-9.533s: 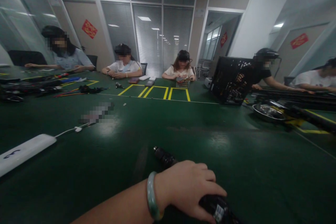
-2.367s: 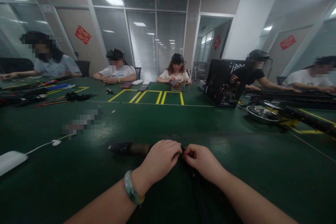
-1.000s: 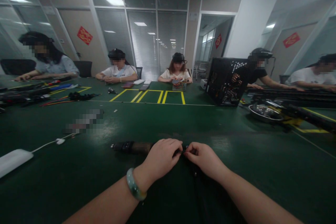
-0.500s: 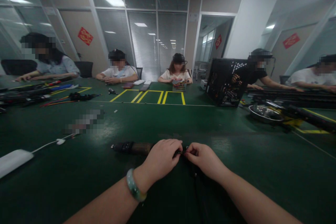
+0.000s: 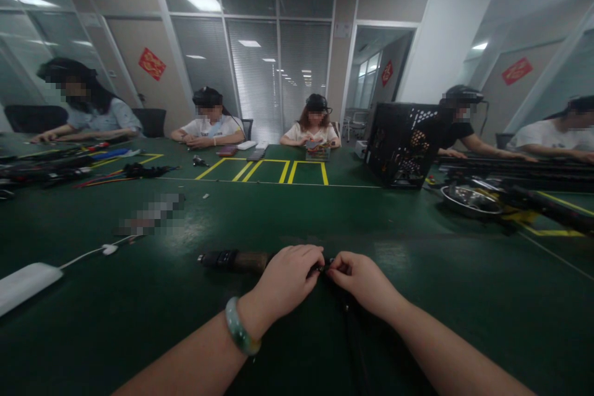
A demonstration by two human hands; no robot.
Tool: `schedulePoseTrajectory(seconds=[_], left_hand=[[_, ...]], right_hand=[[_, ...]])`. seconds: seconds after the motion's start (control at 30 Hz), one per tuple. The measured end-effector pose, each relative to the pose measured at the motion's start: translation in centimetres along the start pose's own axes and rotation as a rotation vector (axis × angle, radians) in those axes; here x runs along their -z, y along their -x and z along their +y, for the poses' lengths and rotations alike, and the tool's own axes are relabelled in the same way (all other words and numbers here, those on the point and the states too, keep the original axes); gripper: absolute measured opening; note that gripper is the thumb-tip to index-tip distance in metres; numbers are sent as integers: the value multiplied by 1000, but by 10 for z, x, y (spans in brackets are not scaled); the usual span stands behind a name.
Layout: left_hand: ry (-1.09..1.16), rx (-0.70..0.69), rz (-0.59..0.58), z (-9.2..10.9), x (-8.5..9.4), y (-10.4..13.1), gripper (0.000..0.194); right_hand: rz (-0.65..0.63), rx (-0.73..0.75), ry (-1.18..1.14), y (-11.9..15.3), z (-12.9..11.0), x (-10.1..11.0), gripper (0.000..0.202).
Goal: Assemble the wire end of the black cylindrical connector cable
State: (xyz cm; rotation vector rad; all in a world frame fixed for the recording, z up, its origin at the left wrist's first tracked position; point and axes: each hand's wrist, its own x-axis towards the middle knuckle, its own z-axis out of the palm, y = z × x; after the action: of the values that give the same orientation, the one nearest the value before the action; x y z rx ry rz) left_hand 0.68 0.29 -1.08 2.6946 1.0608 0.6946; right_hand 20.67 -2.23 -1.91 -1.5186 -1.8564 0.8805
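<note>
A dark cylindrical tool [image 5: 236,261] with a brownish middle and a metal tip lies on the green table [image 5: 297,213], its tip toward the left. My left hand [image 5: 293,271] is wrapped over its right part, fingers curled. Just to the right, my right hand [image 5: 355,273] has thumb and index finger pinched at the tool's right end; whatever lies between those fingertips is too small to name. A dark cable [image 5: 347,328] runs from near the hands toward the table's front edge.
A white power strip [image 5: 28,284] with its cord lies at the left. Dark cables and parts [image 5: 46,167] are piled at the far left. A black computer case [image 5: 401,145] and a metal bowl [image 5: 471,201] stand at the right. Several people sit along the far side.
Both hands keep almost the same place and hold. The whole view has shifted very slightly.
</note>
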Motion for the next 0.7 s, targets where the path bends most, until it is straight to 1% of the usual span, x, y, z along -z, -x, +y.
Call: schedulePoseTrajectory(seconds=[0.1,0.23,0.33,0.4,0.53,0.7], left_hand=[[1,17,13,-1,-1,0,22],[-9,17,1,0,-1,0,12],[-17,5,-16,2,1,0,10],[-17,5,-24,3,3,0,12],[-8,51,-8,4,4,0,19],[-21,33,-37,4,4,0,8]], right_hand=[[3,-1,3,0,0,-1,12],[-7,8,-14,-1,1,-1,12],[-10,1,-16,-1,2,-2,13],[-4,-5,-12,-1,3,-2,13],[-5,5,-12,-2,5,-3,14],[10,7,-5,-2,3,-3,13]])
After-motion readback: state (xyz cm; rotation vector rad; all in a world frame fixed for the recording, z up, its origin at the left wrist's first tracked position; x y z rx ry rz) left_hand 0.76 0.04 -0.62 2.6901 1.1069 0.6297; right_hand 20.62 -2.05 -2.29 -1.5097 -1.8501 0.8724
